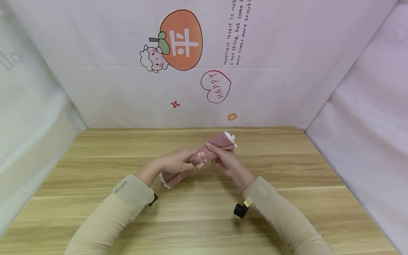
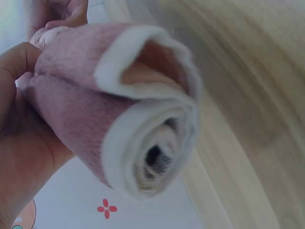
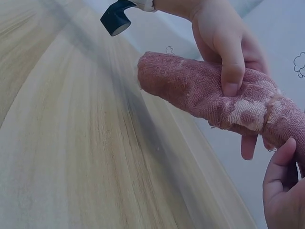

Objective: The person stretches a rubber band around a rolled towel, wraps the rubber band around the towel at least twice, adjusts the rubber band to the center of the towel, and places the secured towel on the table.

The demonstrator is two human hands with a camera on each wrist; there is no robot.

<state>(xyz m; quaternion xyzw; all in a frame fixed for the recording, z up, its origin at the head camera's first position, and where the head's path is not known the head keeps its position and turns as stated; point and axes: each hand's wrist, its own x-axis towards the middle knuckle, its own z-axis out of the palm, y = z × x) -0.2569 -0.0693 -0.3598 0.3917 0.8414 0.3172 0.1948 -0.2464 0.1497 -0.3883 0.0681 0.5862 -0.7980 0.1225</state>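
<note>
A rolled pink towel (image 1: 220, 139) with white trimmed ends slants across the middle of the table, lower at its left end. My left hand (image 1: 176, 161) grips it left of the middle, and my right hand (image 1: 227, 160) holds it nearer the upper right end, thumb on top. Between the hands the roll is pinched narrow and creased, with a pale patch there. In the left wrist view the towel (image 2: 81, 109) shows a spiral of layers inside its white edge. From the right wrist, the left hand's thumb (image 3: 232, 71) lies across the roll.
The wood-grain table (image 1: 197, 230) stretches around both arms. A white printed cloth (image 1: 271, 95) rises behind it, with more white cloth on both sides. A small black device (image 1: 241, 210) sticks out below the right cuff, and another (image 1: 153, 200) shows at the left cuff.
</note>
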